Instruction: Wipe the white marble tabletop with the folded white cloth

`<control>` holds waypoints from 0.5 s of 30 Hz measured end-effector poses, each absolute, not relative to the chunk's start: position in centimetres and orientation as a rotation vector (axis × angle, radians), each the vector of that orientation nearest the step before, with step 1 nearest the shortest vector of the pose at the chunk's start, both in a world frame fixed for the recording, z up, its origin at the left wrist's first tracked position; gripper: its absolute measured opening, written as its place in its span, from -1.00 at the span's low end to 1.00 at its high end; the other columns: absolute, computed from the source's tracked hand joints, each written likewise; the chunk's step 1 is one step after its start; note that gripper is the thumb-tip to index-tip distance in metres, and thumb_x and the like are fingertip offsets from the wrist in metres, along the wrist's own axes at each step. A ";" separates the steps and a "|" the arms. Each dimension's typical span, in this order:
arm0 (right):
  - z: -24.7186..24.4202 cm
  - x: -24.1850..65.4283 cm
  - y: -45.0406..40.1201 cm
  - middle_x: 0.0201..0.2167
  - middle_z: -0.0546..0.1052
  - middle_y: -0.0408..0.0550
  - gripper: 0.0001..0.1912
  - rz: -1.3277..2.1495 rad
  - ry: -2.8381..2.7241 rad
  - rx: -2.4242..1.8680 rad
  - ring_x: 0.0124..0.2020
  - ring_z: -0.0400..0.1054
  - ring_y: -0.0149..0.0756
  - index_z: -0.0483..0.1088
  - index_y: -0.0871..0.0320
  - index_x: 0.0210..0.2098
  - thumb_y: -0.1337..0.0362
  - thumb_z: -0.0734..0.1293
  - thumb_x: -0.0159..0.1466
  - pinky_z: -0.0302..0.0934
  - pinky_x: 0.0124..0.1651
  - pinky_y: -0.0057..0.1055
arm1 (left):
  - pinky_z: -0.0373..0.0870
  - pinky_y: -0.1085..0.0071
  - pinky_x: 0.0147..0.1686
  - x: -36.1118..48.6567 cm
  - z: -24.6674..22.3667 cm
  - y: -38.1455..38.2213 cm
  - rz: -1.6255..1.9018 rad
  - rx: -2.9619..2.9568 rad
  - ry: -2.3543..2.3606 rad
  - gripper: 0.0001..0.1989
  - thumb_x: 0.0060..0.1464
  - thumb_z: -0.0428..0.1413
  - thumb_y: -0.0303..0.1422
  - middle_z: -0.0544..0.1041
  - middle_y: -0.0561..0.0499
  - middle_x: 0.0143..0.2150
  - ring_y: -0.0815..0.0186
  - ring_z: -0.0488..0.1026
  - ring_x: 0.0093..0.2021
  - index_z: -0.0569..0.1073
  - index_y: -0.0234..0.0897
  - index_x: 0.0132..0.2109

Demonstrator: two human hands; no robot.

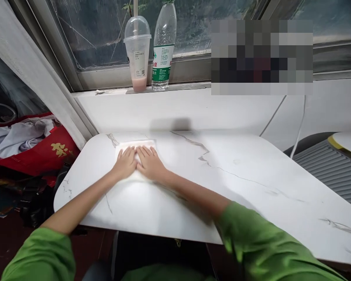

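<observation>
A white cloth [148,143] lies flat on the white marble-patterned table [236,187], toward its far left part. Pressed palm down on the cloth, my left hand [125,163] has its fingers stretched out. Beside it my right hand [150,162] also lies flat on the cloth, fingers extended and pointing away from me. The two hands touch or nearly touch at the thumbs. Much of the cloth's middle is hidden under them.
On the window sill stand a plastic cup [139,58] with a little pink drink and a clear bottle [163,50]. A red bag [46,152] with white fabric is at the left. A grey ribbed object [333,171] sits at the right, near a white cable [300,128].
</observation>
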State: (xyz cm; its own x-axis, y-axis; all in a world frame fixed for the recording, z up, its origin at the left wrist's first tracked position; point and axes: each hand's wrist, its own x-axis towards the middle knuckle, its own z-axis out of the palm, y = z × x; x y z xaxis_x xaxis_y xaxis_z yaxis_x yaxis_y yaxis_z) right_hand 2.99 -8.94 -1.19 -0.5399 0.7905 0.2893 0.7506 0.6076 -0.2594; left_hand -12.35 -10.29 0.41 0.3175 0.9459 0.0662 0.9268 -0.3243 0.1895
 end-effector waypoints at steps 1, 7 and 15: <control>-1.5 2.3 -6.8 0.30 0.14 0.21 -0.39 0.105 -2.425 -1.278 0.32 -0.08 0.00 0.06 0.40 0.28 0.20 0.07 0.31 -0.26 0.32 -0.02 | -0.17 0.04 0.30 -12.4 0.5 -8.0 0.296 2.467 1.761 -0.53 0.21 -0.22 -0.44 0.09 -0.20 0.34 0.14 -0.04 0.35 0.11 -0.42 0.25; -1.6 1.0 1.5 0.26 0.22 0.14 -0.48 0.026 -2.321 -1.419 0.29 -0.02 0.00 0.14 0.27 0.23 0.20 0.05 0.33 -0.27 0.28 0.16 | -0.09 0.14 0.29 -12.2 1.1 0.6 0.409 2.476 1.767 -0.59 0.25 -0.28 -0.46 0.22 -0.10 0.28 0.27 0.06 0.31 0.20 -0.33 0.19; -1.4 1.5 0.4 0.28 0.19 0.10 -0.48 0.080 -2.346 -1.394 0.31 -0.04 -0.12 0.16 0.26 0.23 0.20 0.07 0.33 -0.30 0.33 0.03 | -0.11 0.13 0.31 -12.4 0.2 -2.3 0.460 2.479 1.854 -0.57 0.29 -0.31 -0.42 0.17 -0.09 0.32 0.22 0.04 0.32 0.17 -0.37 0.23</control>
State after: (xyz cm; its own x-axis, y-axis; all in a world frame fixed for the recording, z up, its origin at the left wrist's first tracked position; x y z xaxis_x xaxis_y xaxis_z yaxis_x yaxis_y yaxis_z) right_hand 1.50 0.37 -1.42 -0.4172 0.8524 0.3150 0.8291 0.4990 -0.2522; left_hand -12.38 -2.29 0.20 0.2549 0.9403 0.2255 0.9367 -0.2980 0.1839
